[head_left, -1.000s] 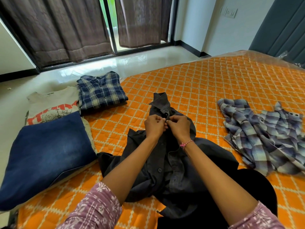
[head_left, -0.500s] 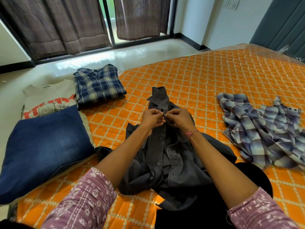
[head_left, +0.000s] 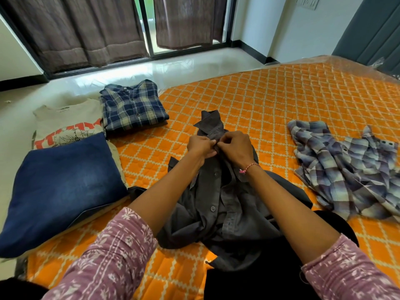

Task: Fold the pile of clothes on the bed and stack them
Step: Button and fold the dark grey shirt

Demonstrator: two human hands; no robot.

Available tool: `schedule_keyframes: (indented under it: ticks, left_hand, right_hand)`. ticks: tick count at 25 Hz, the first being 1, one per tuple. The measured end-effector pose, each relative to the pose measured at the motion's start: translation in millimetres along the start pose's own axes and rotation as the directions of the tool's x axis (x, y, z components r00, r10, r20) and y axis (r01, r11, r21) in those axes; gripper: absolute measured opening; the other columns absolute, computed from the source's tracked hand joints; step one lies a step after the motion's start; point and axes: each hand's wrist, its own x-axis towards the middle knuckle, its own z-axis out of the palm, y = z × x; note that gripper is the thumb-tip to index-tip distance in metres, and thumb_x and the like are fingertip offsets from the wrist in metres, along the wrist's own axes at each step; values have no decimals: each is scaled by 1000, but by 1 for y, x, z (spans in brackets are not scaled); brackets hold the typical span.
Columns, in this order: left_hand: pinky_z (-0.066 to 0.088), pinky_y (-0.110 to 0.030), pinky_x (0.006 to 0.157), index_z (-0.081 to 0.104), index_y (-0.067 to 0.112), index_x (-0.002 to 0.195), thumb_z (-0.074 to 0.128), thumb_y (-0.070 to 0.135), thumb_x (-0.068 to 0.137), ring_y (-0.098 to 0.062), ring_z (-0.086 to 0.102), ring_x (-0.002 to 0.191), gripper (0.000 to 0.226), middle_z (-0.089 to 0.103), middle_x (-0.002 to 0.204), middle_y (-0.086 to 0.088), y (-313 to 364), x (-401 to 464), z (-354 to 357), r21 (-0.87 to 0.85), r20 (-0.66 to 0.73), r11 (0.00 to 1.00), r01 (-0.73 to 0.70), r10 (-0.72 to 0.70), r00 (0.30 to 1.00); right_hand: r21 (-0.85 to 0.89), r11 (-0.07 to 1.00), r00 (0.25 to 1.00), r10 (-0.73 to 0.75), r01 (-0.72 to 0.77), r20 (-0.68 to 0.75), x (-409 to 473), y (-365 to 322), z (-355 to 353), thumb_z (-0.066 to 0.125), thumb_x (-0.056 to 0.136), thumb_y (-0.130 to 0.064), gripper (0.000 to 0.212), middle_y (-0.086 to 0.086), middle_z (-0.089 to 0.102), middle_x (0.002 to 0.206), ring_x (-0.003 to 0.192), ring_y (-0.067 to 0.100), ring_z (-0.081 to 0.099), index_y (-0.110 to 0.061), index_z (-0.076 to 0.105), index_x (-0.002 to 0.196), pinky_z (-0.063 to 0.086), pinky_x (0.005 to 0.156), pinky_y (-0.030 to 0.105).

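Note:
A dark grey button shirt (head_left: 218,204) lies crumpled, collar away from me, in the middle of the orange quilted bed (head_left: 270,100). My left hand (head_left: 200,146) and my right hand (head_left: 237,149) meet just below the collar, and both pinch the shirt's front placket at a top button. To the right a pale purple plaid shirt (head_left: 346,176) lies unfolded. On the left sit folded clothes: blue jeans (head_left: 58,187), a cream printed T-shirt (head_left: 67,124) partly under the jeans, and a navy plaid shirt (head_left: 133,107).
The bed's left edge runs beside a glossy white floor (head_left: 151,70). Brown curtains (head_left: 86,29) hang over a glass door at the back. Clear plastic wrap (head_left: 357,63) covers the bed's far right corner below a grey padded headboard (head_left: 372,29).
My hands have stayed together at the top of the grey shirt's placket. The view has shifted slightly; the clothes have not moved.

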Motion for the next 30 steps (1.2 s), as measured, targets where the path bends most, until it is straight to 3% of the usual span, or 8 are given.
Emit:
schedule_keyframes:
  ticks: [4, 7, 11, 15, 20, 23, 28, 30]
  left_hand:
    - [51, -15, 55, 45, 13, 67, 55, 8, 95, -10, 47, 58, 30, 46, 69, -1, -5, 3, -9, 6, 216, 997, -75, 72, 974]
    - [51, -14, 54, 47, 15, 74, 53, 12, 97, -10, 48, 62, 24, 48, 73, -1, -4, 6, -15, -25, 352, 998, -59, 64, 934]
    - [54, -23, 53, 48, 15, 80, 58, 9, 93, -11, 63, 58, 18, 61, 71, -2, -4, 4, -15, 244, 346, 957, -158, 66, 936]
    - [52, -24, 53, 55, 11, 78, 53, 7, 95, -15, 63, 60, 18, 62, 71, -6, -22, 4, -18, 626, 345, 749, -216, -18, 938]
    - [51, -31, 56, 57, 13, 87, 53, 7, 93, -13, 57, 51, 10, 60, 67, 1, -61, 6, -17, 575, 283, 720, -390, 272, 920]
    - [55, -35, 62, 59, 10, 92, 54, 6, 93, -15, 60, 58, 7, 63, 76, -4, -74, 7, -9, 541, 241, 774, -329, 232, 942]
    - [59, -43, 68, 63, 12, 84, 59, 9, 88, -30, 68, 75, 6, 67, 84, -15, -88, 21, -1, 585, 3, 799, -138, 168, 986]
    - [58, -45, 73, 57, 17, 73, 61, 12, 85, -35, 67, 81, 14, 67, 91, -17, -89, 21, 0, 645, -15, 758, -100, 143, 990]
  right_hand:
    - [469, 796, 909, 232, -382, 347, 9, 3, -24, 65, 85, -5, 15, 6, 60, 64, 52, 10, 58, -6, 66, 70, 52, 50, 19]
    - [560, 603, 806, 276, -569, 523, 12, 8, -32, 65, 86, -8, 13, 1, 60, 63, 51, 6, 59, -8, 65, 74, 54, 52, 19]
    - [601, 506, 783, 327, -618, 529, 19, 13, -26, 66, 85, -8, 12, 1, 58, 65, 54, 8, 57, -8, 62, 73, 53, 51, 18]
    - [639, 526, 826, 406, -561, 390, 40, 7, -20, 64, 87, -6, 18, 3, 55, 65, 53, 9, 54, -8, 59, 70, 49, 46, 16]
    - [525, 710, 883, 392, -469, 258, 29, 21, 2, 67, 85, -8, 15, 6, 62, 68, 56, 12, 59, -9, 64, 71, 48, 48, 20]
    - [152, 945, 954, 270, -288, 127, -5, 40, 9, 70, 83, -18, 9, 6, 69, 77, 67, 13, 60, -10, 71, 78, 46, 58, 25]
    - [-262, 964, 995, 73, -54, 62, -35, 42, 27, 70, 77, -51, 41, 1, 60, 90, 81, 18, 56, -14, 60, 92, 47, 65, 34]
    - [-329, 944, 995, 48, -17, 84, -33, 40, 34, 67, 82, -41, 33, 5, 61, 94, 88, 22, 58, -10, 60, 93, 45, 66, 34]
